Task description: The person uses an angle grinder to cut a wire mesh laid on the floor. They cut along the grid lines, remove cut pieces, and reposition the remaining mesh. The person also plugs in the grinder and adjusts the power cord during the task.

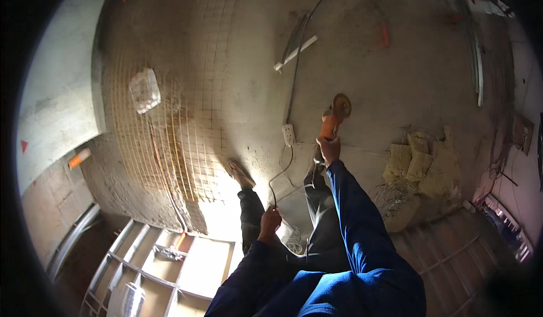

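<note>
My right hand [329, 151] is closed around the body of an orange angle grinder [330, 128], held out ahead of me. A round brownish disc [342, 106] sits at the grinder's far end; I cannot tell whether it spins. My left hand [270, 222], lower and to the left, is closed on a dark cable [275, 186]. That cable curves up to a white power strip [289, 135] on the floor, left of the grinder. My feet stand apart on the concrete, the left one in an open shoe [240, 174].
A wire mesh grid [198, 130] covers the floor at left, with a white bundle [145, 91] on it. A white bar [297, 53] lies ahead. Yellowish slabs [416, 161] and tangled wire [393, 197] lie at right. Metal framing [144, 266] is at lower left.
</note>
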Demonstrator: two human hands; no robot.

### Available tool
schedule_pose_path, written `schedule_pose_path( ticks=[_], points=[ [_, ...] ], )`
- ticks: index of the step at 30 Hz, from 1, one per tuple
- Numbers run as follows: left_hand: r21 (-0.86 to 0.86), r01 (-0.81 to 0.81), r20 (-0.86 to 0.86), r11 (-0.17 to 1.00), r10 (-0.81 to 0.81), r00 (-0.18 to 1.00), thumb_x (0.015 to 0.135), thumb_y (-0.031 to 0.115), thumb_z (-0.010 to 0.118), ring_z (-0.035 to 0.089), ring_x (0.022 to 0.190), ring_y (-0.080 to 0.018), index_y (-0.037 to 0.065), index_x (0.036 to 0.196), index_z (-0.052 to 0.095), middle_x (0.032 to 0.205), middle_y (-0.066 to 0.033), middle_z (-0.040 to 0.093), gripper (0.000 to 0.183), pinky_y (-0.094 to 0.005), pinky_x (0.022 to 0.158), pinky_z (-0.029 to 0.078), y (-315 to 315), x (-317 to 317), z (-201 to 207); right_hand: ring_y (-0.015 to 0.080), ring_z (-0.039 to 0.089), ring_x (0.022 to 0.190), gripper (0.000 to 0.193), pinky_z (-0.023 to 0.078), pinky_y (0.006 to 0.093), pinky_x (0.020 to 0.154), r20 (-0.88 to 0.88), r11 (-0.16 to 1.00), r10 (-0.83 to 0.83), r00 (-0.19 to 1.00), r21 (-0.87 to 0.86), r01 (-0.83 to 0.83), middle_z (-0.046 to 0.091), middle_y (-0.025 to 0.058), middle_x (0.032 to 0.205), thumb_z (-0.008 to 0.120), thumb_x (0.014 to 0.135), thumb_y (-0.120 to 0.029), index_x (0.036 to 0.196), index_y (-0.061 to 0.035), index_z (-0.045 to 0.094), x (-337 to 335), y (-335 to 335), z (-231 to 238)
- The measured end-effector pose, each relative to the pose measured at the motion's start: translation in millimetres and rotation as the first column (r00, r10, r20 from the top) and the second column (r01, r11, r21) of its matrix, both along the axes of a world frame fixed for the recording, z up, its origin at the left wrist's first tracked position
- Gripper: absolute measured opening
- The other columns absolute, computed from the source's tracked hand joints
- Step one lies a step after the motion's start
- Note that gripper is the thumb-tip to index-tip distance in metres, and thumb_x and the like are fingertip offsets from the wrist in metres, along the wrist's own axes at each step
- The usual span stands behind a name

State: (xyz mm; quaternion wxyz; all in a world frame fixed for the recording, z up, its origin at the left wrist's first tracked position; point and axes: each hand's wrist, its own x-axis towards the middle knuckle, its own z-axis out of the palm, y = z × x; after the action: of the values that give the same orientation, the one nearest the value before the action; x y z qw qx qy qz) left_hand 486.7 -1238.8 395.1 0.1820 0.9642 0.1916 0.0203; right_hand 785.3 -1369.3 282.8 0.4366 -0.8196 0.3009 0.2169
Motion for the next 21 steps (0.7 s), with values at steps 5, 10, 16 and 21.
schedule_pose_path(
  ticks=[5, 10, 16, 21],
  points=[
    [-0.376, -0.333, -0.778, 0.865, -0.099, 0.621, 0.086, 0.018, 0.057, 0.058, 0.102, -0.0446, -0.009, 0.111, 0.053, 0.108, -0.0303, 0.061, 0.037, -0.0480, 0.091, 0.047, -15.8, -44.9, -79.1, 0.0301, 0.062, 0.089, 0.058, 0.048, 0.0409, 0.081, -0.065, 0.970, 0.142, 0.988, -0.189, -0.151, 0.062, 0.0208, 0.099, 0.078, 0.068, -0.027, 0.106, 0.0089, 0.052, 5.6, 16.8, -130.3],
    [-0.553, -0.754, -0.757, 0.354, 0.164, 0.632, 0.095, 0.032, 0.059, 0.063, 0.108, -0.0365, -0.004, 0.132, 0.050, 0.113, -0.0250, 0.065, 0.052, -0.0405, 0.093, 0.048, 57.5, 45.0, -81.8, 0.0314, 0.062, 0.094, 0.057, 0.047, 0.0420, 0.084, 0.077, 0.952, 0.248, 0.966, -0.204, -0.228, 0.062, 0.0217, 0.101, 0.075, 0.073, -0.029, 0.108, 0.0095, 0.051, -4.4, 26.1, -228.2],
    [-0.867, -0.138, -0.341, -0.479, 0.367, 0.866, 0.094, 0.031, 0.057, 0.059, 0.107, -0.0284, -0.004, 0.124, 0.054, 0.110, -0.0188, 0.063, 0.047, -0.0386, 0.097, 0.043, 160.8, 159.4, 17.9, 0.0341, 0.059, 0.103, 0.056, 0.045, 0.0444, 0.090, 0.187, 0.768, 0.574, 0.797, -0.460, -0.446, 0.059, 0.0239, 0.113, 0.070, 0.081, -0.028, 0.117, 0.0087, 0.050, -29.3, -7.3, -305.5],
    [-0.766, 0.459, 0.051, -0.451, 0.669, 0.742, 0.085, 0.034, 0.068, 0.058, 0.092, -0.0328, -0.008, 0.101, 0.065, 0.099, -0.0234, 0.062, 0.045, -0.0422, 0.084, 0.041, 160.0, 213.3, 37.3, 0.0307, 0.049, 0.126, 0.044, 0.027, 0.0433, 0.113, -0.442, -0.129, 0.886, 0.139, -0.524, -0.842, 0.051, 0.0127, 0.139, 0.048, 0.095, -0.014, 0.139, -0.0069, 0.046, -47.5, -42.9, -337.9]
  ],
)
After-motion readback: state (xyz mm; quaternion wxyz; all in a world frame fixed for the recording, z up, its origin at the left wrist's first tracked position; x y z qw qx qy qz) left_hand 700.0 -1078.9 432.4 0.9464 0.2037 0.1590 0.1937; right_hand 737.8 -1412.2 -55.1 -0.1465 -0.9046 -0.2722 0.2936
